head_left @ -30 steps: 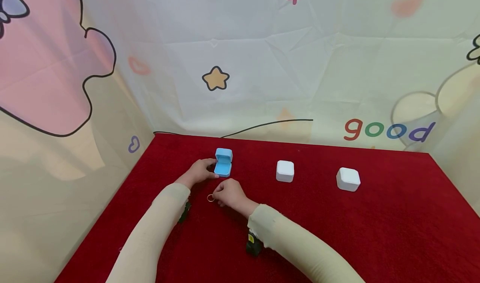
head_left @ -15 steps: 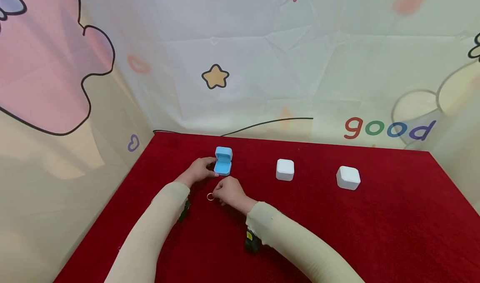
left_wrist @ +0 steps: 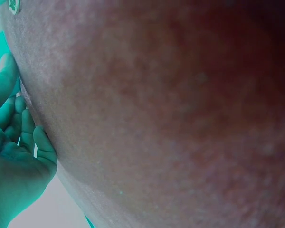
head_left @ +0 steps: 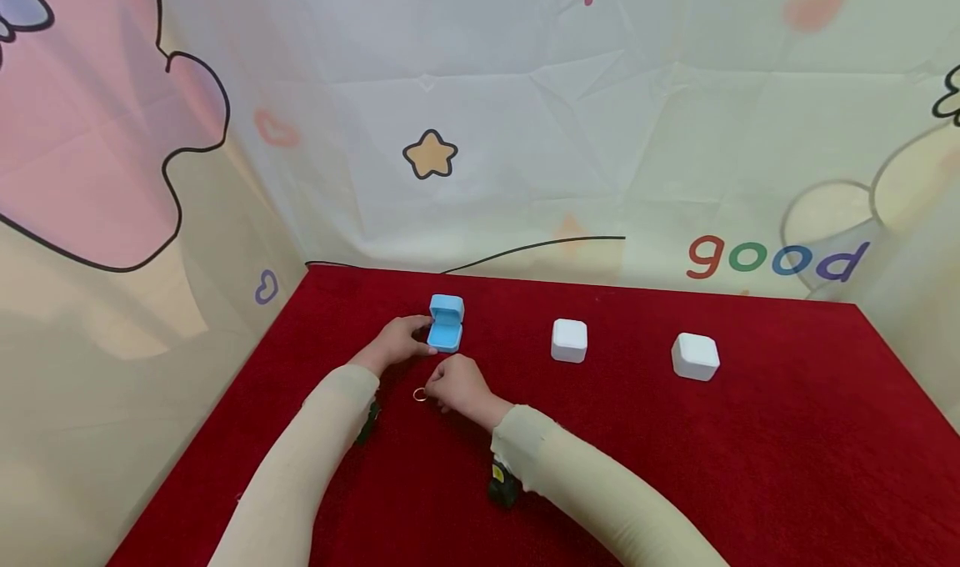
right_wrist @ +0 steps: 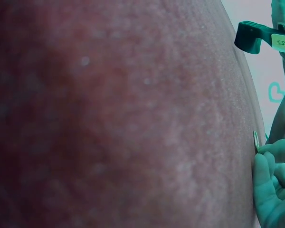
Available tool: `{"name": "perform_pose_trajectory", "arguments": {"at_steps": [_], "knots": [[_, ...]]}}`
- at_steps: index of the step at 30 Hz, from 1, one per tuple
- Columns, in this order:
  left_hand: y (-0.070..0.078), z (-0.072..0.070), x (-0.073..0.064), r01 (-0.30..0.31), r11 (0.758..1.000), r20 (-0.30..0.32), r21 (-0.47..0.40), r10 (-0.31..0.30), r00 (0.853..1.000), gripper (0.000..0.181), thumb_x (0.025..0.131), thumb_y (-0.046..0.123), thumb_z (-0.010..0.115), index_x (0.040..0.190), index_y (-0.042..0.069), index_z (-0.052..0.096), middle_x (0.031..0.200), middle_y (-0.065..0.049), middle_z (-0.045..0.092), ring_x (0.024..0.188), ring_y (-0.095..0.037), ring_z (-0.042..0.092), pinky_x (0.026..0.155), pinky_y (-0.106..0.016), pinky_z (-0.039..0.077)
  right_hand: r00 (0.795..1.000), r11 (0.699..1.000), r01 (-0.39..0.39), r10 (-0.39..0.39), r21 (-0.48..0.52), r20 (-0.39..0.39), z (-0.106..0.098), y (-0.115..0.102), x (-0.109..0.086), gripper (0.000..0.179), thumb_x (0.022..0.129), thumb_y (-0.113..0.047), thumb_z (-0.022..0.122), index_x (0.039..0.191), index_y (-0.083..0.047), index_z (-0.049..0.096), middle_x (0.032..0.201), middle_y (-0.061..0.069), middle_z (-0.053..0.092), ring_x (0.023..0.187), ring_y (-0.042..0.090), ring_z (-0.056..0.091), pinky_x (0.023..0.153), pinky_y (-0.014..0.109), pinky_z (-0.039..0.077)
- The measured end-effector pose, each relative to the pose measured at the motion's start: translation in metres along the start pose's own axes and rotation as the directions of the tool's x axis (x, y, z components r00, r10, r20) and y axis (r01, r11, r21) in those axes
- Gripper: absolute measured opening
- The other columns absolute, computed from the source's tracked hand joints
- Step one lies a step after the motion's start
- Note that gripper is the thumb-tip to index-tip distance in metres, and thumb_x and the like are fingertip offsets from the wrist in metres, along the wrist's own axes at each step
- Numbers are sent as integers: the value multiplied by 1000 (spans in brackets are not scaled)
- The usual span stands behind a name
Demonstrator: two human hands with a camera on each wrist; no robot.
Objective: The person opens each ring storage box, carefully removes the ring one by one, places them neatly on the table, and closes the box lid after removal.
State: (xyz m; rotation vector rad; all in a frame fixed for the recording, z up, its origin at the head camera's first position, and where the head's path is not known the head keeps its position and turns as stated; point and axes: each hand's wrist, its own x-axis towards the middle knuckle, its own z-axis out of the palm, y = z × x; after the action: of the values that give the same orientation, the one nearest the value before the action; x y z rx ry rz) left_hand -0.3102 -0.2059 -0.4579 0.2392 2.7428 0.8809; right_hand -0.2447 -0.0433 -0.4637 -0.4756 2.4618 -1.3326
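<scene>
Red cloth-covered surface (head_left: 787,442), running back to a pale printed backdrop (head_left: 510,167). Leftmost on the backdrop: pink figure (head_left: 82,133), dark outline. Cream left sleeve (head_left: 292,467) comes in over the near edge of the surface.

Left hand (head_left: 393,343) holds a blue box (head_left: 445,337) at its left side: thumb at the box's near-left corner, fingers curved beside the hinge. Gold ring (right_wrist: 256,141) near the box, on the near side and slightly left, well in from the surface's left edge. Cannot tell whether it touches the cloth. Blue box upright, lid raised, opening toward the near edge; it stands close to the far edge, left of middle.

Right hand (head_left: 459,383) pinches the ring between thumb and fingers. Black wrist device (head_left: 504,485) under the cuff of the cream right sleeve (head_left: 607,488).

Farther right, first white box (head_left: 569,340): closed, toward the far edge, about midway between left and right edges. Second white box (head_left: 695,356): closed, a little farther from the far edge, toward the far-right corner. Coloured lettering "good" (head_left: 778,258) on the backdrop, above the far edge near that corner.
</scene>
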Motion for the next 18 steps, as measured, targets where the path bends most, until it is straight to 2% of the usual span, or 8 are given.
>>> {"name": "perform_pose_trajectory", "arguments": {"at_steps": [12,18], "knots": [[0,0,0,-3,1000,-4,-15,3,1000,62,95,11,71,151,-3,46,155,-24,49,146,-41,45,121,-52,40,1000,1000,-9,9,20,-6,1,2,1,14,90,-4,70,81,3,79,78,17,77,49,4,56,55,24,57],[-1,0,-1,-9,1000,-9,-8,9,1000,62,96,12,70,151,-3,46,156,-24,48,146,-41,44,121,-52,39,1000,997,-30,29,75,9,-1,1,-1,13,91,-4,70,86,4,78,82,18,77,53,5,58,59,26,60]]}}
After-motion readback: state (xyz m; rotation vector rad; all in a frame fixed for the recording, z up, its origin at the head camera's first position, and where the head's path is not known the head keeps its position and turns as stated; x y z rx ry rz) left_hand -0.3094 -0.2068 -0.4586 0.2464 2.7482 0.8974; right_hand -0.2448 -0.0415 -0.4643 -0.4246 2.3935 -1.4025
